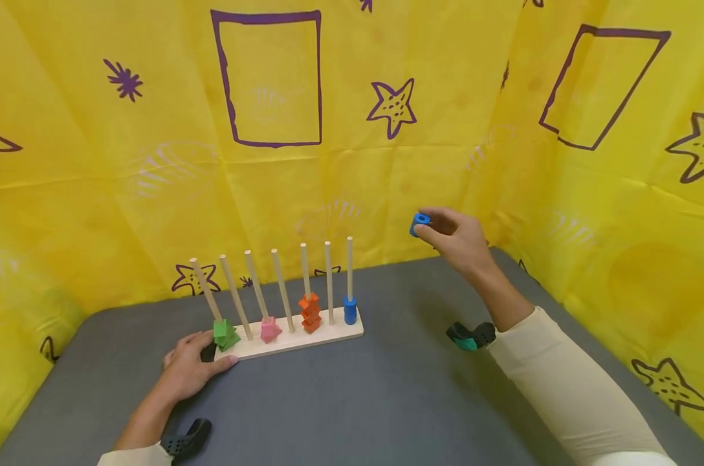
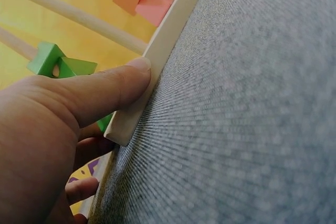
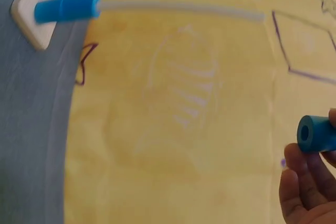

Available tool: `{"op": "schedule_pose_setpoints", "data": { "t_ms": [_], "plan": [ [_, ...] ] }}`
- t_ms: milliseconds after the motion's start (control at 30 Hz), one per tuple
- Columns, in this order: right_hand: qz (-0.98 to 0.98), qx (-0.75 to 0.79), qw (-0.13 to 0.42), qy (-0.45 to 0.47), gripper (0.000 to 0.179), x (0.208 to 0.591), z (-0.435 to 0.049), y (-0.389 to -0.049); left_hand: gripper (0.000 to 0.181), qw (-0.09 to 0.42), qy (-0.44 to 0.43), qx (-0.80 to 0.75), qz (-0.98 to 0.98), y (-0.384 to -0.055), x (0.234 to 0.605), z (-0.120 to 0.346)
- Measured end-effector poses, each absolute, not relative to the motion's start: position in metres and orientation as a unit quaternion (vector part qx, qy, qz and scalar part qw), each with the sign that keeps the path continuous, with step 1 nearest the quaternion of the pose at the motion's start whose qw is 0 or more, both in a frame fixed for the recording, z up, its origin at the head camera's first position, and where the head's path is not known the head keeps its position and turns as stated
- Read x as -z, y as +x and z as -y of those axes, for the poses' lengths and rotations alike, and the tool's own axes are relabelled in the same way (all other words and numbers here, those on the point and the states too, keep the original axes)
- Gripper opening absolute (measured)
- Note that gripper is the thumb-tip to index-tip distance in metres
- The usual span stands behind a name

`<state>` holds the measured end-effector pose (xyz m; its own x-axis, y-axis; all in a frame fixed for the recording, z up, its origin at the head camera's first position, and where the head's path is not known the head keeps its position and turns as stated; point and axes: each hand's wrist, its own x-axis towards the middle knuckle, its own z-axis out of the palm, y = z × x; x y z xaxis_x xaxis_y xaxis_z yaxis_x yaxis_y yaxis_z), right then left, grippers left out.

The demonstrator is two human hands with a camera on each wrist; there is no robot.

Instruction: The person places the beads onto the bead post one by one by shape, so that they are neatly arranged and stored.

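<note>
My right hand (image 1: 459, 239) pinches a blue cylinder bead (image 1: 419, 224) with a hole through it, raised above the table, right of a wooden peg stand (image 1: 305, 345). In the right wrist view the bead (image 3: 317, 134) sits between thumb and fingertips. My left hand (image 1: 189, 366) grips the stand's left end, its thumb (image 2: 118, 85) against the front edge and the fingers partly hidden behind. The rightmost peg carries stacked blue cylinders (image 1: 350, 311). Green pieces (image 1: 224, 334) sit on the leftmost peg, pink pieces (image 1: 270, 329) on the third, and stacked orange pieces (image 1: 310, 313) on the fifth.
The stand's other pegs, such as the second one (image 1: 235, 298), bear no pieces. Grey cloth covers the table (image 1: 340, 408). Close behind and to the right hangs a yellow curtain (image 1: 352, 181) with purple drawings. Dark straps (image 1: 471, 336) are at both wrists.
</note>
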<state>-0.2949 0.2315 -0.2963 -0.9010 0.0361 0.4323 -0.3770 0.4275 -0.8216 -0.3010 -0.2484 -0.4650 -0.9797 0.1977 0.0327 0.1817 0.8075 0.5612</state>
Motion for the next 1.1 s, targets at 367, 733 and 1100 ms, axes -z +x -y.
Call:
{"op": "schedule_pose_setpoints", "data": {
  "t_ms": [367,733,1100],
  "plan": [
    [0.802,-0.53,0.202,0.185,0.037,0.277,-0.183,-0.302,0.084,-0.002,0.108,-0.303,-0.947,-0.303,0.463,0.245],
    [0.789,-0.558,0.171,0.194,0.037,0.297,-0.149,-0.313,0.082,0.005,0.106,-0.308,-0.946,-0.298,0.466,0.247],
    [0.776,-0.572,0.168,0.205,0.036,0.308,-0.137,-0.322,0.078,-0.007,0.102,-0.31,-0.945,-0.297,0.465,0.248]
  ]
}}
